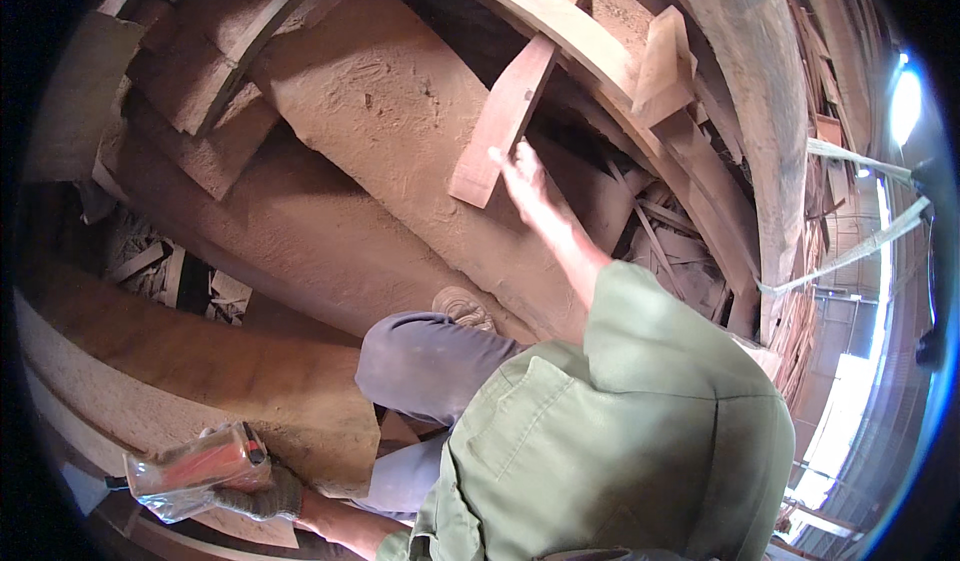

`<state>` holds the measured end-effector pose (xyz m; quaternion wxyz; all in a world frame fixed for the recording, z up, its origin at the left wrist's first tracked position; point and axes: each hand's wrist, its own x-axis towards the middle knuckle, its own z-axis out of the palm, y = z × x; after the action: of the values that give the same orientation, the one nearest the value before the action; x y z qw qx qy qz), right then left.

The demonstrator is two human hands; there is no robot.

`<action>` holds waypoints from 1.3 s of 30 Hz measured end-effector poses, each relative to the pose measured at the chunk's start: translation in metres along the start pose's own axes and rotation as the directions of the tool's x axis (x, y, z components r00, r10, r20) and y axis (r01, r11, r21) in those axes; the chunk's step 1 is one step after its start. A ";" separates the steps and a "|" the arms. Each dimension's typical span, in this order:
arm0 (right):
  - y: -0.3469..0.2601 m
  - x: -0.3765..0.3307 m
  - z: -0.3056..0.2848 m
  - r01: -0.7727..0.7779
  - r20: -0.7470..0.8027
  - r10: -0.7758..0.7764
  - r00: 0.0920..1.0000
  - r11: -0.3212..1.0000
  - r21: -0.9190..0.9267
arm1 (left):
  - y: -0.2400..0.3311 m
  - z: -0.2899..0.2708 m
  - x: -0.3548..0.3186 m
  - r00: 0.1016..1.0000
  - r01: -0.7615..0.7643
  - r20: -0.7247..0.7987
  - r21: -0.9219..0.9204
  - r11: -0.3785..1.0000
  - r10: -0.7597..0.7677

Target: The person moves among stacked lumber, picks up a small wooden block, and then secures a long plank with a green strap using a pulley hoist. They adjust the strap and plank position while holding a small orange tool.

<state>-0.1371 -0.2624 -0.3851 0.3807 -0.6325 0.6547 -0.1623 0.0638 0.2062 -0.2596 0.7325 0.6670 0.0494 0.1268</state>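
Observation:
My left hand (pixel 262 496), in a grey work glove, is closed round an orange-red handheld device (pixel 205 464) with black ends. Clear plastic wraps the device, and I cannot make out its exact kind. My bare right hand (pixel 525 174) is stretched forward at the edge of a short wooden board (pixel 503 126), its fingers apart and slightly blurred. One fingertip overlaps the board's face; whether it presses on it I cannot tell. The board lies at a slant, its far end by a long curved timber, its near end over a wide dusty slab (pixel 370 91).
Large sawdust-covered slabs (pixel 270 221) lie around my legs. A thick curved plank (pixel 180 351) runs along the left. Small offcuts (pixel 140 261) fill gaps between timbers. A wood block (pixel 664 71) sits on the long timber (pixel 560 11); a tall slab (pixel 765 111) stands at the right, near pale straps (pixel 855 251).

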 end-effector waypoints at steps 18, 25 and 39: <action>-0.151 -0.390 -0.066 -0.297 0.888 -0.354 0.295 0.849 0.437 | 0.130 -0.057 -0.086 0.601 0.637 0.563 0.091 0.765 -0.568; -0.126 -0.492 -0.169 -0.817 0.937 -0.139 0.321 0.460 0.348 | 0.279 -0.108 -0.146 0.381 0.519 0.713 0.362 0.774 -0.589; -0.146 -0.552 -0.268 -0.240 0.623 -0.218 0.751 0.789 0.566 | 0.238 -0.424 -0.216 0.397 0.207 0.104 0.958 0.200 -0.912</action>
<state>-0.2723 0.1691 0.0546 0.7715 -0.4845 0.3914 -0.1296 -0.2753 0.5793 -0.0894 0.2488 0.8347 0.1005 -0.4810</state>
